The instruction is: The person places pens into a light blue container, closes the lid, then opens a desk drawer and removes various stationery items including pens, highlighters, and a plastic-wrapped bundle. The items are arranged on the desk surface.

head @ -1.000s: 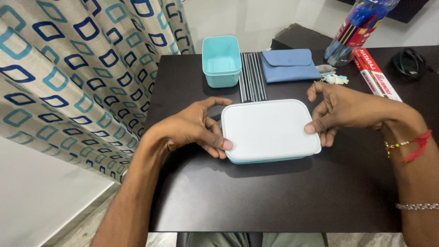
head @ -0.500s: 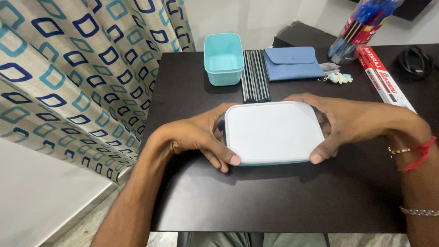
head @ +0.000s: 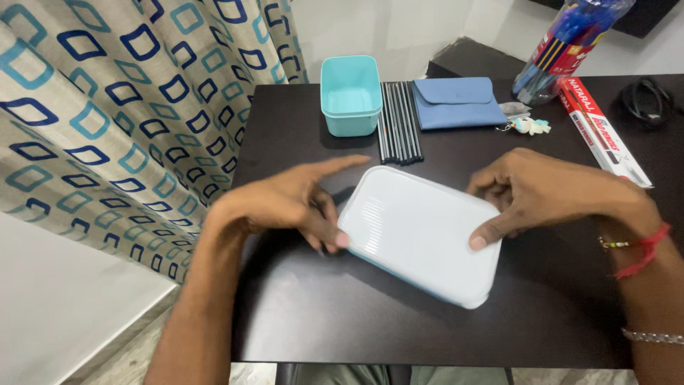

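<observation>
Resting on the dark brown rectangular table (head: 320,321), the flat rectangular plastic box with a white lid and teal base (head: 417,239) lies skewed, its long sides running diagonally to the table edge. The lid is plain white with rounded corners, and only a thin teal strip of the base shows along the near edge. The left hand (head: 285,203) touches the box's left end with thumb and curled fingers, forefinger stretched out free. The right hand (head: 541,196) grips the box's right end, thumb pressed on the lid, fingers bent over the far edge. Beyond the box stands a small open teal plastic tub (head: 349,94), nothing visible inside. Beside the tub lie a row of dark pencils (head: 397,121) and a closed blue fabric pouch (head: 456,103).
</observation>
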